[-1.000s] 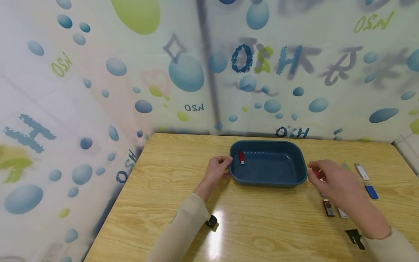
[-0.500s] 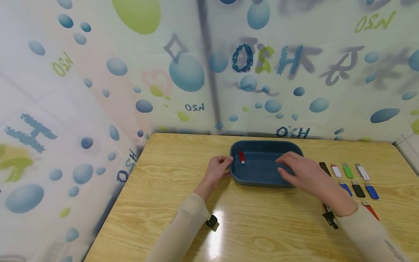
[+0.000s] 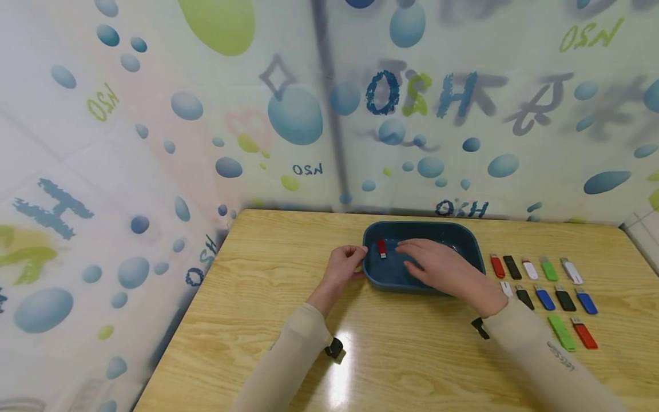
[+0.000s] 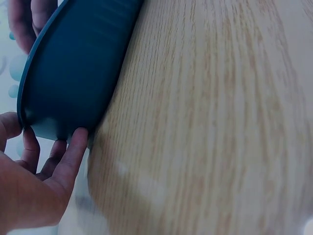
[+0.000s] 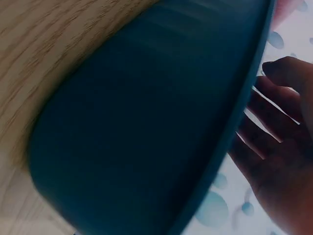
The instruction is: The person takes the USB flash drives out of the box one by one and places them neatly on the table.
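Observation:
A dark blue rectangular plastic basin (image 3: 419,289) stands on the wooden table. My left hand (image 3: 341,266) grips its left end; in the left wrist view, the thumb is at the rim and fingertips touch the outer wall of the basin (image 4: 73,68). One red USB stick (image 3: 381,248) lies inside, near the left end. Over the basin reaches my right hand (image 3: 437,266), with thumb and fingers apart. In the right wrist view the right hand (image 5: 281,122) shows past the basin's rim (image 5: 234,127), partly hidden by it, and nothing shows between its fingers.
Several USB sticks lie in rows right of the basin, among them a red one (image 3: 497,266), a green one (image 3: 561,332) and a blue one (image 3: 587,301). My right sleeve (image 3: 535,349) crosses the table in front of them. A patterned wall stands behind the table.
My right hand has moved left, from beside the basin's right end to over its inside, near the red USB stick. The left hand and the basin have stayed put.

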`<state>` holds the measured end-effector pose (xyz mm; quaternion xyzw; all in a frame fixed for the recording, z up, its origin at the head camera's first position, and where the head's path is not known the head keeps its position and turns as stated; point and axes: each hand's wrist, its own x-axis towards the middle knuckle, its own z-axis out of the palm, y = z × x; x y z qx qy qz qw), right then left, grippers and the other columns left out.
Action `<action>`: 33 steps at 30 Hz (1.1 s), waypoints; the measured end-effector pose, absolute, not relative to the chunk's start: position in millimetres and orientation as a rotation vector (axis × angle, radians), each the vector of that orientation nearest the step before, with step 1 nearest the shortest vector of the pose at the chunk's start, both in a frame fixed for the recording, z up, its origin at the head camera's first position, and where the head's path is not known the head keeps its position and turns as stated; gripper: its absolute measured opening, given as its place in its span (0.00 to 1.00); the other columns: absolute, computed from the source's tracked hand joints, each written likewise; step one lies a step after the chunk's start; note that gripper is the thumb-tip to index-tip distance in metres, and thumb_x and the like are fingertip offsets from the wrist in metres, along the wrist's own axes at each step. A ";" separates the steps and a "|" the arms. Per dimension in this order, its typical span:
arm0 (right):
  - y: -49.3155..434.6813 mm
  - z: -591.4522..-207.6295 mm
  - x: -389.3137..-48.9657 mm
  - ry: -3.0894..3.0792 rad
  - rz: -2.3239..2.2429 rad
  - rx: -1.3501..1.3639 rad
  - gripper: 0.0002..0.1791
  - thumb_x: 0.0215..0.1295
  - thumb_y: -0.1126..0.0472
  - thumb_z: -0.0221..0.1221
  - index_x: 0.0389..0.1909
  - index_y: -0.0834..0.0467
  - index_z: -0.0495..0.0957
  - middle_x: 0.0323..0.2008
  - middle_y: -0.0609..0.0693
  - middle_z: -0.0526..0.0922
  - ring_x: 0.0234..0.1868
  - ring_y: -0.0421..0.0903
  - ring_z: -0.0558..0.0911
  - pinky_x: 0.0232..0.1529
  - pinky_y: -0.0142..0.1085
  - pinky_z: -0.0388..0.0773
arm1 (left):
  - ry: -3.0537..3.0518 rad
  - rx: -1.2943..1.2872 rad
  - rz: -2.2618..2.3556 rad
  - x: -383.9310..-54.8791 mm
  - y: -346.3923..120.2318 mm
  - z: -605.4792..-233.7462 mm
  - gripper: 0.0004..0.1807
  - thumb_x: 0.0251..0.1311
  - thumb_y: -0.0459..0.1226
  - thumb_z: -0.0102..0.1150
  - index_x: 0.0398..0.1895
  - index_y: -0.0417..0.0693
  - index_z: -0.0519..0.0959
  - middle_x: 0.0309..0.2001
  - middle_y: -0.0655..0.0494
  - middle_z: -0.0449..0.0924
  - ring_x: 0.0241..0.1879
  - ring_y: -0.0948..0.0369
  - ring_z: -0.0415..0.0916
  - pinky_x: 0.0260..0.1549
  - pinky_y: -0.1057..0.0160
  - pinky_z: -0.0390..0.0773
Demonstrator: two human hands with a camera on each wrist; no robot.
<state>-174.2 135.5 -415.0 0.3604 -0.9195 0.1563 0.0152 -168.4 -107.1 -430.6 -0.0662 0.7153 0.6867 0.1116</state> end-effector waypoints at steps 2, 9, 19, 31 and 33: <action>130.6 -417.1 -177.6 -2.856 0.475 1.146 0.21 0.74 0.62 0.62 0.64 0.64 0.78 0.64 0.60 0.78 0.65 0.58 0.77 0.63 0.54 0.77 | 2.089 -0.197 2.015 -168.6 -107.3 -430.1 0.17 0.76 0.37 0.56 0.50 0.26 0.78 0.38 0.51 0.75 0.39 0.61 0.75 0.46 0.53 0.88; 118.8 -425.0 -189.7 -2.843 0.463 1.195 0.22 0.73 0.65 0.62 0.65 0.66 0.76 0.66 0.61 0.77 0.67 0.59 0.76 0.65 0.54 0.75 | 2.086 -0.187 2.008 -171.5 -109.7 -434.2 0.19 0.76 0.37 0.55 0.53 0.24 0.78 0.41 0.49 0.77 0.40 0.60 0.76 0.46 0.53 0.88; 103.5 -434.8 -202.6 -2.862 0.438 1.257 0.21 0.72 0.68 0.62 0.64 0.67 0.77 0.65 0.63 0.78 0.67 0.61 0.76 0.66 0.54 0.74 | 2.108 -0.203 2.013 -183.0 -110.9 -459.8 0.19 0.75 0.42 0.58 0.51 0.30 0.80 0.41 0.52 0.77 0.40 0.61 0.77 0.43 0.53 0.88; 89.4 -445.1 -212.8 -3.000 0.359 1.269 0.22 0.76 0.71 0.53 0.68 0.65 0.75 0.69 0.62 0.74 0.70 0.62 0.72 0.71 0.54 0.69 | 2.067 -0.192 2.029 -188.5 -111.6 -469.9 0.20 0.76 0.40 0.57 0.54 0.27 0.78 0.44 0.47 0.78 0.42 0.59 0.77 0.44 0.53 0.88; 88.0 -445.4 -213.7 -3.005 0.355 1.272 0.21 0.76 0.71 0.52 0.68 0.64 0.75 0.69 0.61 0.74 0.70 0.61 0.73 0.71 0.54 0.69 | 2.061 -0.190 2.029 -189.2 -111.9 -470.2 0.20 0.76 0.40 0.56 0.54 0.27 0.78 0.46 0.45 0.79 0.43 0.59 0.78 0.45 0.51 0.88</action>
